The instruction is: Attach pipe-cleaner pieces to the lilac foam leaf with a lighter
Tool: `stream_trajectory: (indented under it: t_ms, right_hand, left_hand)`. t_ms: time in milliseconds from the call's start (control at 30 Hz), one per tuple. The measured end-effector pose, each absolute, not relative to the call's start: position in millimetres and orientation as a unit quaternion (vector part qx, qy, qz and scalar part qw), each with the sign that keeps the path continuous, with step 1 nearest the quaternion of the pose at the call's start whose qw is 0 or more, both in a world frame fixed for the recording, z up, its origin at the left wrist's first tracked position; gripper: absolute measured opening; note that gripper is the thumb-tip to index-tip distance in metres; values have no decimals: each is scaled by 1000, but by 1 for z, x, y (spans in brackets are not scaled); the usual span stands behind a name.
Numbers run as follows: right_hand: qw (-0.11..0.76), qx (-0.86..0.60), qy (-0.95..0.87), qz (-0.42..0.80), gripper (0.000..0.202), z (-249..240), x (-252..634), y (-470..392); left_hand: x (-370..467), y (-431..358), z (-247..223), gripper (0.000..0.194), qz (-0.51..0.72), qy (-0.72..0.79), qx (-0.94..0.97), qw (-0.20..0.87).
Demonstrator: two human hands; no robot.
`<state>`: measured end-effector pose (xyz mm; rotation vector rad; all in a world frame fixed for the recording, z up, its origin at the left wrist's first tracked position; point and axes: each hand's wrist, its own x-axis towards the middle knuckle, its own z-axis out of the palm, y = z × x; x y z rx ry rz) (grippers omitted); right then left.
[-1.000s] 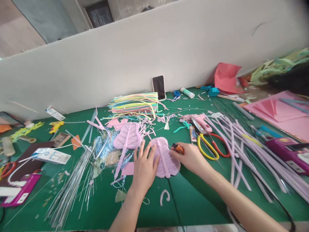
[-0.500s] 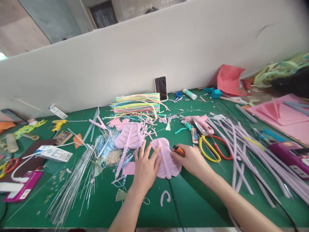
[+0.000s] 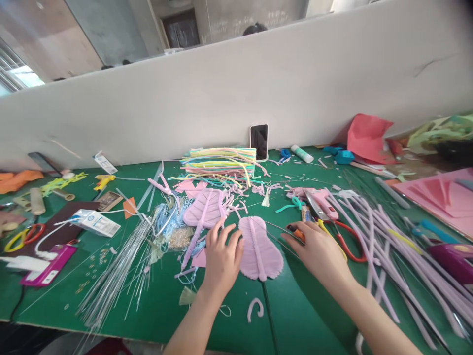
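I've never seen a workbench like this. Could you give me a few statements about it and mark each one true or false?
1. The right hand holds a small orange-and-black tool. True.
2. The left hand grips a pair of scissors. False: its fingers are spread beside the scalloped lilac piece; whether a fingertip touches that piece is hard to tell.
3. The tabletop is green. True.
4. The phone lies flat, face down. False: it stands on end by the white partition, dark screen showing.
5. A bundle of pastel strips lies beside the phone. True.
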<state>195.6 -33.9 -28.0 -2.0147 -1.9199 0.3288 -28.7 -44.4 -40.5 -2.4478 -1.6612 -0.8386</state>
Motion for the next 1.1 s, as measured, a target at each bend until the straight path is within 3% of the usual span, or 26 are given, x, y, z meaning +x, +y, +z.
stream_trajectory:
  t_ms: [233,567,933,1100]
  right_hand:
    - [112,-680,-709,152,14,-37,180,-33]
    - [196,-668,-691,194,22,-10,178,-14]
    - [239,-676,-676,169,24,-7,192,-5]
    - [257,-676,-660,205,29,-10,200,-8]
  left_hand:
    - [-51,-36,-40,20,-331,-589,-733,79]
    - [-53,-22,-8,22,-286,-559,-775,76]
    - [-49,116,26,17,-171,-573,-793,113]
    - [-31,164,19,32,-139,-566,-802,130]
